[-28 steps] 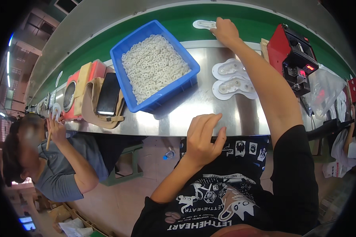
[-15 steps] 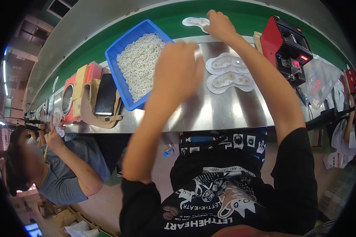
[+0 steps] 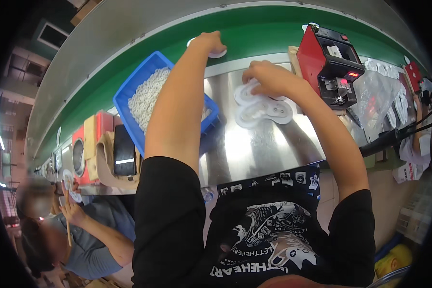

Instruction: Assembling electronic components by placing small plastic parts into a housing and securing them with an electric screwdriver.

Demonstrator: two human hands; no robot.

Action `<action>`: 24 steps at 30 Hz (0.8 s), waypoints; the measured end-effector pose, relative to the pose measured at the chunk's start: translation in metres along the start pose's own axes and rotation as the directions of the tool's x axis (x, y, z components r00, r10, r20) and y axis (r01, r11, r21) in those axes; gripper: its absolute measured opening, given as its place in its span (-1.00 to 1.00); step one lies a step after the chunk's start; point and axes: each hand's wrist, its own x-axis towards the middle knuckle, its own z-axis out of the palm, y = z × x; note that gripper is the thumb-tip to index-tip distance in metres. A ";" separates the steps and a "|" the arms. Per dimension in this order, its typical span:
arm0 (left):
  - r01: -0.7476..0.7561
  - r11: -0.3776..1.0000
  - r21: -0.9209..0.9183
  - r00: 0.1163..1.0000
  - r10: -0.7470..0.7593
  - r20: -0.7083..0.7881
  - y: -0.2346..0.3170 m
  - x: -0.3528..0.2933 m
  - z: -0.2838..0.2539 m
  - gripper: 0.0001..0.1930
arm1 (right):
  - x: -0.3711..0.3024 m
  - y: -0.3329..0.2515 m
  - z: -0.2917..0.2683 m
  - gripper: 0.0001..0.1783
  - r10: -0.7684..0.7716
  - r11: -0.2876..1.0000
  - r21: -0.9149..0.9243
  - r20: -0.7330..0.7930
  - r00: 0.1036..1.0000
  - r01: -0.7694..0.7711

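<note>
My left hand [image 3: 210, 43] reaches far out onto the green belt. Its fingers are closed on a white figure-eight-shaped piece [image 3: 218, 54], most of which the hand hides. Over the steel tabletop, my right hand [image 3: 270, 79] bends down with thumb and fingers at the far one of two similar pieces, and its fingertips touch that white piece [image 3: 244, 96]. The nearer white piece [image 3: 261, 114] lies flat against it, with small round metallic dots on its surface. Left of these, behind my left forearm, stands a blue bin [image 3: 125, 98] of small white rings [image 3: 146, 98].
A red and black machine [image 3: 321, 62] with a lit display stands right of my right hand, beside a clear plastic bag [image 3: 377, 96]. Left of the bin are a dark tablet-like object [image 3: 125, 151] and a tan cloth bag [image 3: 105, 153]. A co-worker [image 3: 91, 235] sits at the left.
My right hand has come back from the belt to the pieces on the steel tabletop. My left hand has gone forward onto the belt piece. The whole view has shifted somewhat.
</note>
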 end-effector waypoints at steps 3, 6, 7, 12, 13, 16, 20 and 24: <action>0.043 0.996 0.080 0.999 -0.041 -0.019 -0.038 0.014 -0.015 -0.35 | 0.046 0.014 0.012 -0.63 0.116 0.981 -0.134 -0.166 0.979 -0.139; 0.074 0.958 0.278 0.992 -0.098 0.075 -0.065 0.032 -0.035 -0.44 | 0.093 0.054 -0.008 -0.67 0.310 0.914 -0.173 -0.283 0.908 -0.366; 0.058 0.952 0.301 0.991 -0.092 0.102 -0.076 0.039 -0.043 -0.48 | 0.104 0.067 -0.020 -0.68 0.423 0.865 -0.158 -0.278 0.862 -0.476; 0.050 0.969 0.240 0.964 -0.109 0.241 -0.174 0.053 -0.067 -0.44 | 0.157 0.110 -0.054 -0.65 0.544 0.793 -0.145 -0.268 0.795 -0.591; 0.046 0.970 0.237 0.965 -0.105 0.241 -0.185 0.054 -0.073 -0.44 | 0.161 0.125 -0.059 -0.64 0.589 0.760 -0.145 -0.257 0.766 -0.633; 0.144 0.976 0.164 0.954 -0.181 0.241 -0.211 0.044 -0.082 -0.48 | 0.166 0.172 -0.067 -0.61 0.635 0.699 -0.170 -0.297 0.713 -0.694; 0.419 0.907 0.052 0.864 -0.415 0.283 -0.283 0.039 -0.090 -0.55 | 0.166 0.242 -0.085 -0.61 0.716 0.586 -0.225 -0.306 0.627 -0.778; 0.571 0.821 -0.007 0.778 -0.538 0.324 -0.373 0.025 -0.090 -0.67 | 0.158 0.286 -0.102 -0.58 0.750 0.527 -0.336 -0.248 0.613 -0.781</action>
